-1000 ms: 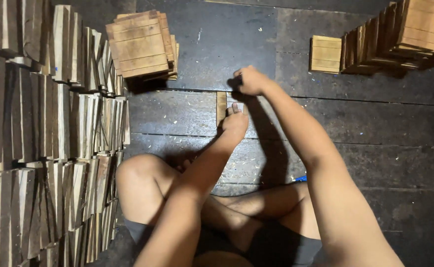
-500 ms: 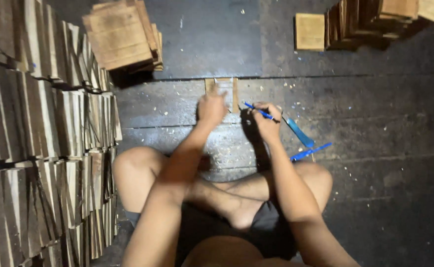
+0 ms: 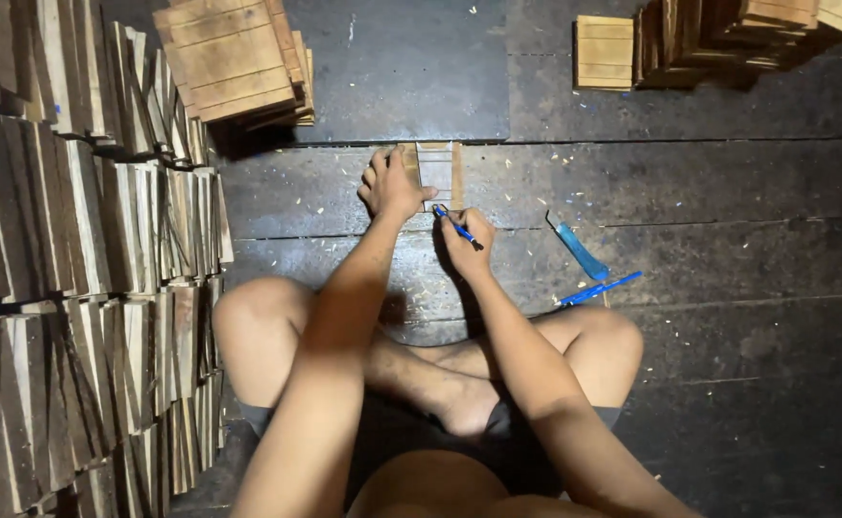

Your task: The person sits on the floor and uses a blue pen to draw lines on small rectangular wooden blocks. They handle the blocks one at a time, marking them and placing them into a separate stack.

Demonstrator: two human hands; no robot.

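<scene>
A small slatted wooden piece (image 3: 437,171) lies flat on the dark plank floor (image 3: 728,192) in front of my crossed legs. My left hand (image 3: 389,182) rests on its left side, fingers curled over the edge, pressing it down. My right hand (image 3: 464,242) is just below the piece and grips a blue pen (image 3: 455,225), whose tip touches the piece's lower edge.
Rows of upright wooden slats (image 3: 85,249) fill the left side. A stack of square wooden panels (image 3: 234,62) sits at upper left, more panels (image 3: 718,38) at upper right. A blue blade-like tool (image 3: 579,251) and a blue pen (image 3: 601,289) lie on the floor at right.
My right hand drew back from far ahead, took up a blue pen and brought its tip to the wooden piece. My left hand moved up onto the piece's left side.
</scene>
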